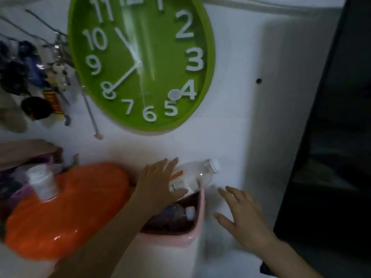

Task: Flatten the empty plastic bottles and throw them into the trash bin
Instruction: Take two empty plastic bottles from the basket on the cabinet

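Note:
A clear plastic bottle [197, 173] with a white cap and an orange-and-white label lies tilted over the far rim of the pink trash bin [197, 219]. My left hand [158, 187] presses flat on its lower part, fingers spread, thumb along the label. My right hand [243, 215] hovers open to the right of the bin, holding nothing. Inside the dark bin lies another clear bottle [180, 213] with a white cap.
An orange lid or basin [70, 213] sits left of the bin with a white container [43, 183] on it. A green wall clock [140, 61] hangs above. Hanging clutter [30, 77] fills the left; a dark panel [331, 137] stands at the right.

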Motion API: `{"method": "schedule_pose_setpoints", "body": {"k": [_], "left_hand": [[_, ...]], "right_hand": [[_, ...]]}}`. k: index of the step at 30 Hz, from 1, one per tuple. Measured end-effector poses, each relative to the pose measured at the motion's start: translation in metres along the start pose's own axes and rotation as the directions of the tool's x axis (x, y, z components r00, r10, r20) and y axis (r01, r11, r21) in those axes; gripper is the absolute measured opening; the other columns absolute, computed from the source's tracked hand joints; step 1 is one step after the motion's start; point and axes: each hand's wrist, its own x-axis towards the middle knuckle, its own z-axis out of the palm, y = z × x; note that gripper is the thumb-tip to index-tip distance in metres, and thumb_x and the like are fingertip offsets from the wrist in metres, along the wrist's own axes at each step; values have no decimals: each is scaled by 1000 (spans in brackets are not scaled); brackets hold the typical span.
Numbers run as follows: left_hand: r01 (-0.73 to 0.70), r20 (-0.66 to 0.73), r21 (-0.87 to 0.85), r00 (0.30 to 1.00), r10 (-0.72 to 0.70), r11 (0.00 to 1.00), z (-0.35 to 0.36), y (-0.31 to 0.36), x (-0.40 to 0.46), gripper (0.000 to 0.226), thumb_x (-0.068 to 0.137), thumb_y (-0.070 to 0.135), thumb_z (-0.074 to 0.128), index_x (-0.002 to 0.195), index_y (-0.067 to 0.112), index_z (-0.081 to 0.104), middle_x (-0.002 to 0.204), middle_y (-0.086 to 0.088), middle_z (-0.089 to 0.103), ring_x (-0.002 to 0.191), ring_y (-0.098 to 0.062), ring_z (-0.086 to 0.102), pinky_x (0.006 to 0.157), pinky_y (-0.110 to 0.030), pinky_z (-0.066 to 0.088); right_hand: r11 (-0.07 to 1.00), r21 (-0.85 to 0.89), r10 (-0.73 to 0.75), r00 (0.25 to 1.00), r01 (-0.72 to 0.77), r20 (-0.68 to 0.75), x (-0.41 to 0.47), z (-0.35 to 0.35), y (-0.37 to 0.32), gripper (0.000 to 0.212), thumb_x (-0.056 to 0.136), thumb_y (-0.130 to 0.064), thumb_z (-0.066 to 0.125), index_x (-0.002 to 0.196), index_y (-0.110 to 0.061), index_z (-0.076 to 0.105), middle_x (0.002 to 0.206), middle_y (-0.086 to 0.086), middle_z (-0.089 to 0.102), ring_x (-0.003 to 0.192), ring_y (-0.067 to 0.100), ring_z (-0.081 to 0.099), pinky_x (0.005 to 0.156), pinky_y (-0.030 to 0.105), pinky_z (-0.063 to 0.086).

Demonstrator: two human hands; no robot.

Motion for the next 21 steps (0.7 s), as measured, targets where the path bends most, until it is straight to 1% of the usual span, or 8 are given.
{"method": "schedule_pose_setpoints", "body": {"k": [3,5,8,11,13,16,19,21], "left_hand": [[-145,52,-79,987,150,986,16,-13,26,106,64,64,71,148,20,24,141,-8,50,122,-30,51,101,-40,36],[-198,113,-147,970,215,969,25,-20,32,113,58,67,73,148,23,21,146,-3,45,125,-27,49,102,-38,35],[-209,146,-313,953,264,926,33,-28,39,110,55,55,82,145,25,27,146,-1,43,128,-24,45,103,-35,36],[-208,139,-418,947,288,885,28,-34,43,106,54,47,85,143,30,30,140,-5,47,124,-27,47,99,-38,41],[-230,91,-440,950,298,868,17,-39,45,105,54,49,83,142,38,26,131,-6,48,116,-30,49,90,-39,44],[-279,-1,-383,953,302,881,-6,-47,48,105,53,53,80,139,44,21,117,-5,47,105,-30,53,77,-38,44],[-267,-60,-334,963,262,904,-27,-60,47,106,52,54,81,139,42,21,115,-6,46,101,-32,55,77,-42,47],[-235,-74,-318,972,223,919,-36,-70,42,106,51,54,81,139,41,22,112,-5,46,100,-33,56,77,-43,47]], "right_hand": [[986,16,164,986,-164,-15,-8,8,-14,60,91,-54,42,143,-32,23,155,-8,20,140,15,17,111,33,20],[966,39,257,966,-256,-27,-16,13,-30,60,91,-54,42,143,-32,24,154,-9,20,140,13,17,113,31,20],[938,42,347,936,-345,-60,-27,21,-55,58,90,-54,43,141,-31,27,153,-8,25,139,14,21,112,31,23],[914,58,405,910,-401,-91,-32,28,-77,57,90,-54,45,140,-30,30,151,-7,29,138,14,25,113,34,27],[906,78,423,899,-417,-110,-32,31,-89,57,90,-52,46,140,-31,31,151,-7,30,138,14,27,113,34,29],[911,81,413,901,-405,-135,-28,33,-103,58,90,-50,48,141,-31,29,151,-7,31,137,14,28,112,33,28],[930,60,367,915,-362,-166,-16,31,-114,57,89,-48,52,140,-32,31,148,-7,35,134,17,30,109,35,31],[952,18,305,939,-306,-156,-1,29,-119,58,86,-47,54,138,-32,34,145,-7,39,131,19,33,107,36,32]]}}
